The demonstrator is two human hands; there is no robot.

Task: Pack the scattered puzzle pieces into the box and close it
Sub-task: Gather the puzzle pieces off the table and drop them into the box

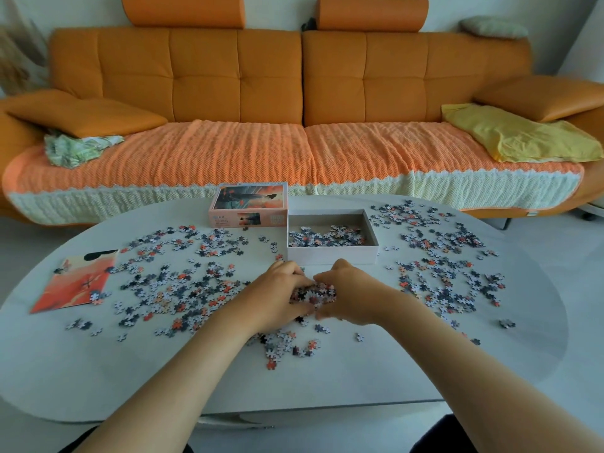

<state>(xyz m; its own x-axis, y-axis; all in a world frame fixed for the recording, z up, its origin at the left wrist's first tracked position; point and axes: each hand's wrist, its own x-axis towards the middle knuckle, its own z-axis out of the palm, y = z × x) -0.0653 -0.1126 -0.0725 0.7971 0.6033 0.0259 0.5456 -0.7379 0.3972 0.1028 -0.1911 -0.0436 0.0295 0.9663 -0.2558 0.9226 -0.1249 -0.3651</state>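
On my feed the heap of pieces [313, 294] sits in the middle of the table, just in front of the box. Both hands are cupped round it: the left hand [277, 297] and the right hand [351, 294] face each other, fingers curled into the pile and nearly meeting over it. The box [331, 255] is a white tray, open side up, with its long axis running left to right along the table's near edge. A thin layer of loose pieces [327, 238] covers its floor. The lid [248, 204] lies picture side up just beside the tray's far left corner, and its long axis also runs left to right.

The left scatter [183, 282] spreads over the left half of the table and the right scatter [451, 266] over the right half, each reaching close to the hands. A picture sheet [78, 279] lies flat near the left edge with a few pieces on its corners. The table [294, 387] is white and rounded.

Behind it I see an orange sofa [268, 76] whose seat is covered by an orange and cream knitted throw [228, 152]. A yellow cloth [516, 135] lies on the sofa's right end and a green patterned cloth [75, 150] on its left; the floor is pale
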